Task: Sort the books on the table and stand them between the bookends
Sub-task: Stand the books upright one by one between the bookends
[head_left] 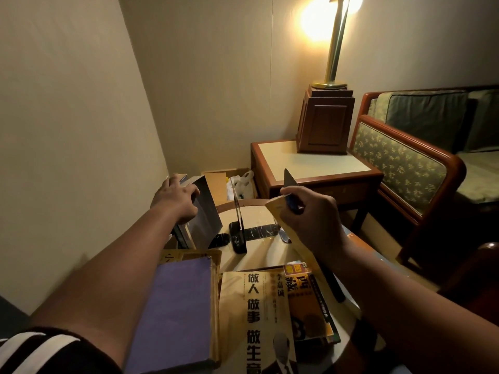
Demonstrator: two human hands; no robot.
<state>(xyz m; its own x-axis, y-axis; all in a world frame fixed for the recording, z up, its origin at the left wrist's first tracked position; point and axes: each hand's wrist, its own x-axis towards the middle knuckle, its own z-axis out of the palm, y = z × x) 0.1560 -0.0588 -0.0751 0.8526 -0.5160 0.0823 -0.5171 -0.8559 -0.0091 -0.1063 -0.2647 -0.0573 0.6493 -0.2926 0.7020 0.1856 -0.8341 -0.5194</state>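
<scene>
Left hand grip clamps upright grey books at 10 o'clock; right hand grip pinches a yellow-paged book. Risk: inserting it nudges the clear bookend, toppling the row.

Upright books left of bookend, flat books nearer.

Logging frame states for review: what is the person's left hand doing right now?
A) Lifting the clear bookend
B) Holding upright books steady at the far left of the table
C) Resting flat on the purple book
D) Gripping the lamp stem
B: the left hand rests on top of the upright books standing left of the clear bookend; the purple book lies untouched.
</scene>
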